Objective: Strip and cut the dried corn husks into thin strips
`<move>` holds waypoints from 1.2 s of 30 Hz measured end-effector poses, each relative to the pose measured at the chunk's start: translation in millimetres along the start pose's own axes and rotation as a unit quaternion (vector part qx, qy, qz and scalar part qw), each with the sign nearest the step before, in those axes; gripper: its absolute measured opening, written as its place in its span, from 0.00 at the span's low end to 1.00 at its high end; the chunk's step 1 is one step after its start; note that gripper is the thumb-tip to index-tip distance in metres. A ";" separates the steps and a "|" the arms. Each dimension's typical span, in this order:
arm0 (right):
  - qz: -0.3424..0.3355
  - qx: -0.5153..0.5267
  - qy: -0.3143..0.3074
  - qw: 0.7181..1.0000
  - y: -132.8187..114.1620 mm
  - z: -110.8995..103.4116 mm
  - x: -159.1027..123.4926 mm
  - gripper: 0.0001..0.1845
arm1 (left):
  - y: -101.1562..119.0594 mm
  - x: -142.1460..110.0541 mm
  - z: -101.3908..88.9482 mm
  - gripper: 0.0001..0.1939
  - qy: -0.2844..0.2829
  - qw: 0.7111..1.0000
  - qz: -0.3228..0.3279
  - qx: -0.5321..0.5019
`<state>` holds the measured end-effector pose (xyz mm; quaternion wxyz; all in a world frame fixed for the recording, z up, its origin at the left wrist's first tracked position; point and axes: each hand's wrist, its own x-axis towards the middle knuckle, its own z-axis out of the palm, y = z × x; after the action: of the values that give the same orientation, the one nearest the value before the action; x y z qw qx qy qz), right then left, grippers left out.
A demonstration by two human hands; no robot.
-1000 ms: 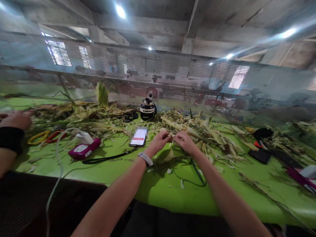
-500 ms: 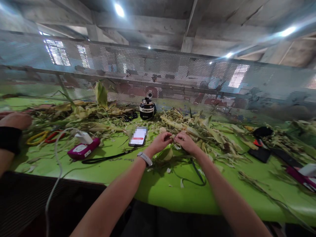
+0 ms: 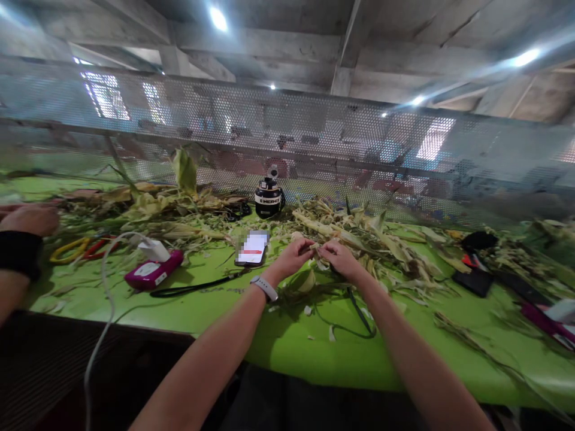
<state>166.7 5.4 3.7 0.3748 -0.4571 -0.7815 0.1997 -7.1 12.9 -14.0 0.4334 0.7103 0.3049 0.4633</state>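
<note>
My left hand (image 3: 294, 257) and my right hand (image 3: 339, 257) meet over the green table (image 3: 215, 311), fingertips closed in a pinch. Between them is a small pale piece (image 3: 316, 249) that looks like corn husk; the fingers partly cover it. Just beyond lies a heap of dry corn husks and stalks (image 3: 359, 230). A loose husk leaf (image 3: 308, 281) rests below the hands, among pale scraps (image 3: 332, 333) and a dark strap (image 3: 360, 314). On my left wrist is a light watch (image 3: 264, 288).
To the left are a phone (image 3: 252, 248), a purple power strip (image 3: 153, 270) with a white cable, and red-handled (image 3: 96, 247) and yellow-handled (image 3: 69, 250) tools. Another person's hand (image 3: 33, 219) is at far left. A black "ENERGY" jar (image 3: 268, 199) stands before the perforated metal screen (image 3: 309, 129).
The view shifts very slightly. My fingers move a little around the small pale piece; both hands stay in the same place.
</note>
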 end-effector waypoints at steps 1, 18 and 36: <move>0.005 -0.002 0.005 1.000 0.2 0.4 -0.1 0.17 | -0.9 0.1 0.2 0.13 -0.006 1.000 -0.002 0.001; 0.166 0.253 0.033 0.952 -7.1 0.1 -2.0 0.23 | -5.6 -0.9 0.2 0.19 0.013 0.999 -0.014 -0.029; 0.273 0.246 0.050 0.929 -25.3 -2.9 -4.4 0.12 | 1.2 -3.0 0.2 0.11 -0.032 0.998 0.001 0.057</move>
<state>156.0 -11.2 20.3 0.4454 -0.5557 -0.5328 0.4571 -8.0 9.8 -14.2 0.4013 0.7485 0.3158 0.4231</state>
